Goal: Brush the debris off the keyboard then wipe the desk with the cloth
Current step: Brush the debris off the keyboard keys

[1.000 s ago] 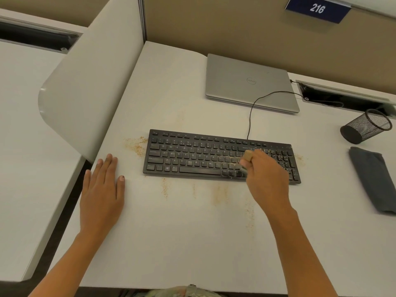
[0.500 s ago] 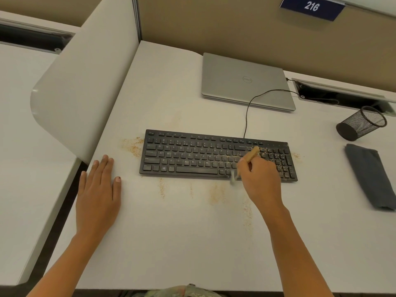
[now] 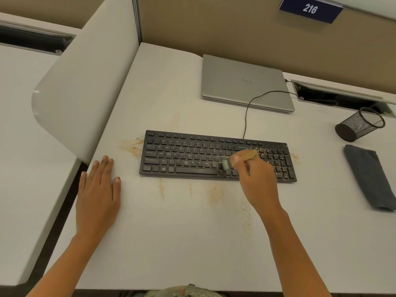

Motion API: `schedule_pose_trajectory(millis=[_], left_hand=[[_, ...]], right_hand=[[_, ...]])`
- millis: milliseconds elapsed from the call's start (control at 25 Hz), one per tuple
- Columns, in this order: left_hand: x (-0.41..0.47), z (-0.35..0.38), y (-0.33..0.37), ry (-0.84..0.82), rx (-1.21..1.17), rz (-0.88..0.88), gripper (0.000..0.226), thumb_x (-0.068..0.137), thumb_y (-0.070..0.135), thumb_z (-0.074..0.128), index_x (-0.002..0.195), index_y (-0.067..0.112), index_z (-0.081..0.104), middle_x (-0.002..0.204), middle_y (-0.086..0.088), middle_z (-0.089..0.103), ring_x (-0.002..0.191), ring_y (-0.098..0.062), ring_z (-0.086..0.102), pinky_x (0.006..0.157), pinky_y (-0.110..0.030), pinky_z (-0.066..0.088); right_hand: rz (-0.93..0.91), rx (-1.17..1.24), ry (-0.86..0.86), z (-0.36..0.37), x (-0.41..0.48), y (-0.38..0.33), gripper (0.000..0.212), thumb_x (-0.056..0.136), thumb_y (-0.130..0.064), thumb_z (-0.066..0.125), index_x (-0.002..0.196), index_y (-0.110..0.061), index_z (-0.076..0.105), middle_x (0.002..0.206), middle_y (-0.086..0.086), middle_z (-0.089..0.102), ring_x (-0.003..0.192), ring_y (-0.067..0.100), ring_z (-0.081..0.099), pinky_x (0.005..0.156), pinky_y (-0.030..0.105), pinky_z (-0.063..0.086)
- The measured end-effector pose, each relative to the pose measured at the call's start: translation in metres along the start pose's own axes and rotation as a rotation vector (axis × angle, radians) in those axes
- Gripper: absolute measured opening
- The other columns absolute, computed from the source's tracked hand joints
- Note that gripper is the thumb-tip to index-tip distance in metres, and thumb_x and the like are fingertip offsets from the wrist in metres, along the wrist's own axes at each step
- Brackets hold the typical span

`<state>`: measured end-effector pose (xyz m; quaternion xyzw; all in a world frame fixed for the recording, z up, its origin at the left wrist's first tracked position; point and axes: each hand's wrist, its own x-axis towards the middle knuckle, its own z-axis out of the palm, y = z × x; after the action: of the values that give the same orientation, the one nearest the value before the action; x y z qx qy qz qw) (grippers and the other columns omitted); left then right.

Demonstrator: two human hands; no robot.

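Note:
A black keyboard (image 3: pixel 188 156) lies across the middle of the white desk (image 3: pixel 192 243). My right hand (image 3: pixel 255 183) grips a small wooden-handled brush (image 3: pixel 248 155), its pale bristles on the keys right of the space bar. Tan debris (image 3: pixel 276 162) still speckles the number pad, and more crumbs (image 3: pixel 132 146) lie on the desk left of and in front of the keyboard. My left hand (image 3: pixel 99 196) rests flat on the desk, fingers straight, left of the keyboard. A folded dark grey cloth (image 3: pixel 369 176) lies at the right.
A closed silver laptop (image 3: pixel 242 82) sits behind the keyboard, whose black cable (image 3: pixel 246 116) loops toward a cable slot (image 3: pixel 342 97) at the back right. A black mesh pen cup (image 3: pixel 360 124) lies tipped near the cloth. A white divider panel (image 3: pixel 81 86) borders the desk on the left.
My right hand swept the brush down to the keyboard's front edge, then came back up onto the keys. The left hand has stayed flat in place.

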<state>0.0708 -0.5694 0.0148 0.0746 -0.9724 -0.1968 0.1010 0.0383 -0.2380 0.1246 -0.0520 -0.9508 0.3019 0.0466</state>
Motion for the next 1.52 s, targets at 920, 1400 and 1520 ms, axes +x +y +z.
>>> schedule_pose_trajectory(millis=[920, 1400, 1520], left_hand=[[-0.001, 0.001, -0.003, 0.01, 0.005, 0.003, 0.063, 0.1, 0.038, 0.019, 0.153, 0.006, 0.032, 0.159, -0.009, 0.031, 0.15, -0.025, 0.021, 0.123, -0.042, 0.008], [-0.002, 0.001, -0.001, 0.012, -0.016, 0.018, 0.063, 0.099, 0.037, 0.02, 0.152, 0.005, 0.034, 0.158, -0.01, 0.033, 0.149, -0.027, 0.024, 0.122, -0.045, 0.011], [-0.002, 0.001, -0.002, 0.016, -0.013, 0.03, 0.064, 0.099, 0.038, 0.019, 0.151, 0.004, 0.034, 0.158, -0.011, 0.034, 0.148, -0.028, 0.025, 0.122, -0.046, 0.012]], right_hand=[[0.127, 0.133, 0.263, 0.018, -0.042, 0.012, 0.017, 0.1, -0.026, 0.05, 0.1, -0.026, 0.066, 0.087, -0.013, 0.066, 0.075, 0.009, 0.061, 0.057, 0.022, 0.042], [0.279, -0.051, 0.334, 0.006, 0.003, 0.023, 0.039, 0.103, -0.029, 0.039, 0.084, -0.005, 0.063, 0.064, 0.003, 0.058, 0.053, 0.012, 0.047, 0.045, 0.025, 0.03], [0.248, 0.031, 0.357, 0.002, 0.007, 0.025, 0.031, 0.101, -0.028, 0.044, 0.089, -0.008, 0.065, 0.065, -0.003, 0.055, 0.057, 0.009, 0.048, 0.048, 0.025, 0.034]])
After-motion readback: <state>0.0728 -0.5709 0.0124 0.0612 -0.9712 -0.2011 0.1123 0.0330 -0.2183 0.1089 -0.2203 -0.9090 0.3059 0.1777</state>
